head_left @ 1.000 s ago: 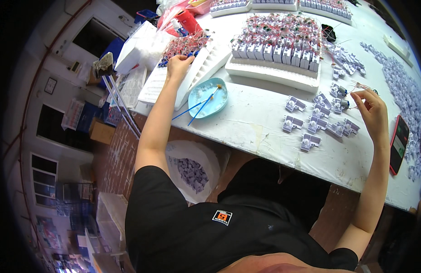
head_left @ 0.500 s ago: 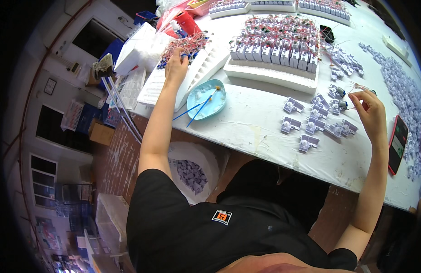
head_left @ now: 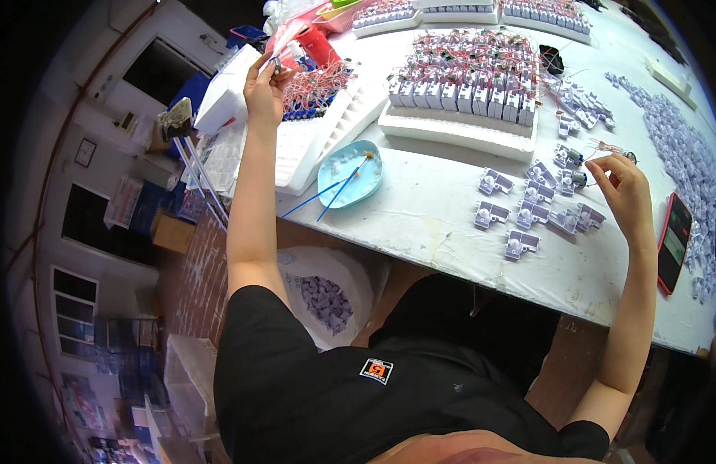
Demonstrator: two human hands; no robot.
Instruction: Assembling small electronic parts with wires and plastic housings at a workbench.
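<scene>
My left hand (head_left: 265,91) is raised beside the white foam tray of wired blue motors (head_left: 315,93), its fingers closed on a small motor (head_left: 276,66). My right hand (head_left: 622,189) is at the right of the table with thumb and forefinger pinched together; what is between them is too small to make out. Right by those fingertips, a small silver motor (head_left: 580,178) sits in a grey plastic housing, and another motor (head_left: 575,158) lies just behind it. Several more grey housings (head_left: 522,243) are spread to the left of my right hand.
A light-blue dish (head_left: 363,193) of white paste holds two blue brushes (head_left: 338,189). Behind it stands a foam tray (head_left: 458,135) packed with wired grey units. A phone (head_left: 673,246) lies right of my arm, beside a long heap of grey parts (head_left: 683,147). A bag of parts (head_left: 327,305) is below the table edge.
My left hand has lifted out of the tray of motors and moved left and away, with a small motor in its fingers. My right hand has shifted slightly left, still pinched.
</scene>
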